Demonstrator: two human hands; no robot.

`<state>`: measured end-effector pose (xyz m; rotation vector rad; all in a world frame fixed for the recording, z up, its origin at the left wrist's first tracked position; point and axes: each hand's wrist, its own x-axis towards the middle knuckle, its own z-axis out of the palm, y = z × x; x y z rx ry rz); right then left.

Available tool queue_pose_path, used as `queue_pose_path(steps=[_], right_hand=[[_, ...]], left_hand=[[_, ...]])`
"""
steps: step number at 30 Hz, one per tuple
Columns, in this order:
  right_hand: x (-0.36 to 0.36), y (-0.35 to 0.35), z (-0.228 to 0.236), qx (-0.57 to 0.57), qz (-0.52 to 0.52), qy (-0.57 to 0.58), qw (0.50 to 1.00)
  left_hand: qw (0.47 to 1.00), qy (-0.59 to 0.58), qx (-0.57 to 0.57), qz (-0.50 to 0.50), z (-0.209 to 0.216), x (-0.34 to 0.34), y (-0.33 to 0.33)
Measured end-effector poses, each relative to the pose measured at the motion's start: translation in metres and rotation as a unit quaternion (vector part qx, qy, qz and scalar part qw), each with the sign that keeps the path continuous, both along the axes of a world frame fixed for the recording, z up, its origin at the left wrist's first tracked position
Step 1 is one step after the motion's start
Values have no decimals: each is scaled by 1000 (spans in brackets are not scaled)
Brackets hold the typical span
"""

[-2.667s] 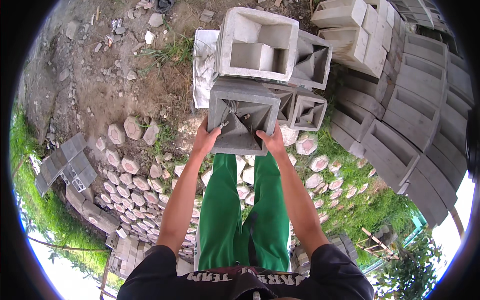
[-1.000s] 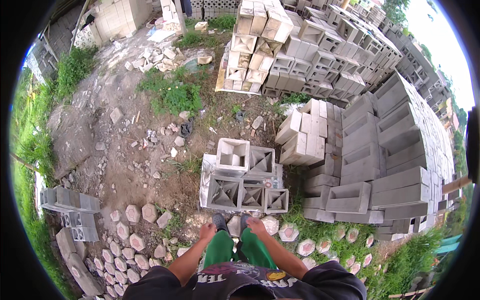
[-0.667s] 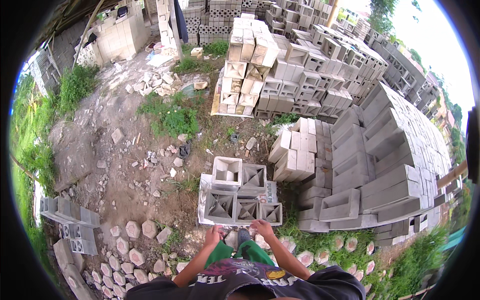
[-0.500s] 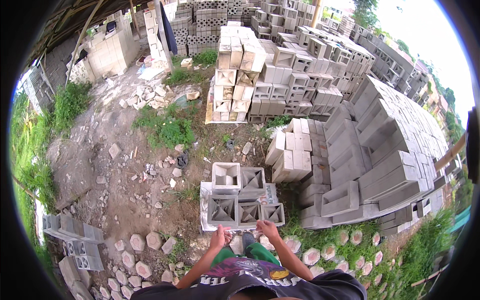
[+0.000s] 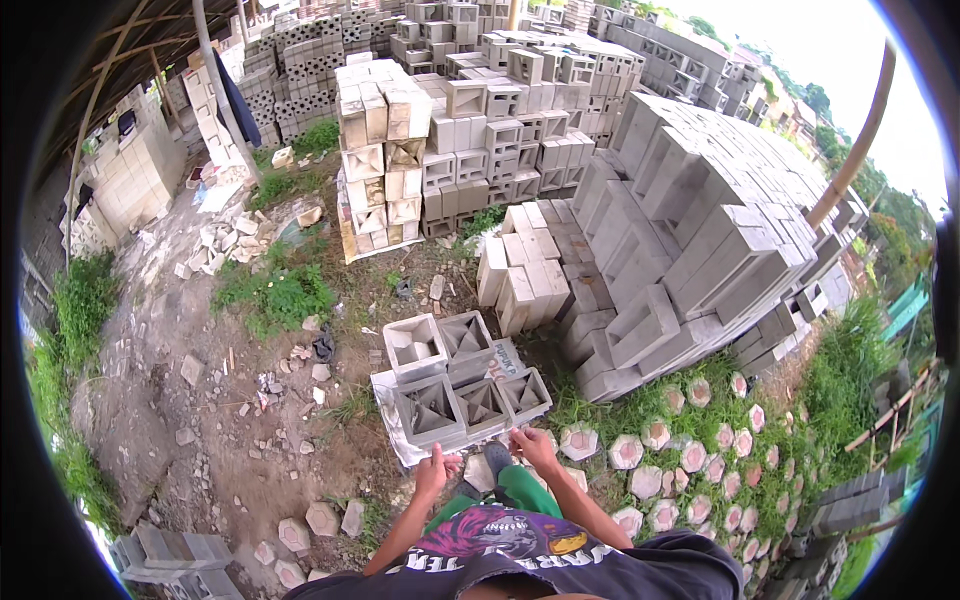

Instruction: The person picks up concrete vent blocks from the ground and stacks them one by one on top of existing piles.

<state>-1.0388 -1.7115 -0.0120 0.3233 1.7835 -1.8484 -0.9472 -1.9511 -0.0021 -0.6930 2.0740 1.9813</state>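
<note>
My left hand (image 5: 434,471) hovers just on the near side of a group of square hollow concrete blocks, its thumb apart from the fingers and nothing in it. My right hand (image 5: 533,446), also without anything in it, has its fingers loosely apart by the near right block (image 5: 526,393). Both hands look free of the blocks. Beside that one stand a middle block (image 5: 483,406) and a near left block (image 5: 430,408), each with pyramid-like inner faces. Behind are a paler block (image 5: 415,346) and a grey one (image 5: 466,336). They rest on pale sheeting (image 5: 386,405).
A tall stack of grey blocks (image 5: 690,220) rises at the right, with a smaller pale stack (image 5: 520,265) before it. More stacked blocks (image 5: 385,150) stand farther back. Hexagonal pavers (image 5: 627,452) lie in grass at the right. Rubble (image 5: 225,240) and weeds dot the ground at the left.
The view has swung to the right, so the stacks and blocks appear farther left and tilted. Both hands stay near the blocks with nothing taken hold of.
</note>
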Motion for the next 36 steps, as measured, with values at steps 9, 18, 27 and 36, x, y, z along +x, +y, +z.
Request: queue_pose_path(steps=[9, 18, 27, 36], right_hand=[[64, 65, 12, 78, -150, 35, 985], [89, 140, 10, 93, -255, 33, 962], [73, 232, 21, 146, -347, 63, 924], [124, 304, 14, 174, -559, 39, 810]], left_hand=[[986, 0, -44, -162, 3, -28, 36], [961, 29, -75, -263, 21, -90, 112], [921, 31, -31, -388, -1, -148, 250], [831, -8, 48, -554, -2, -186, 409]])
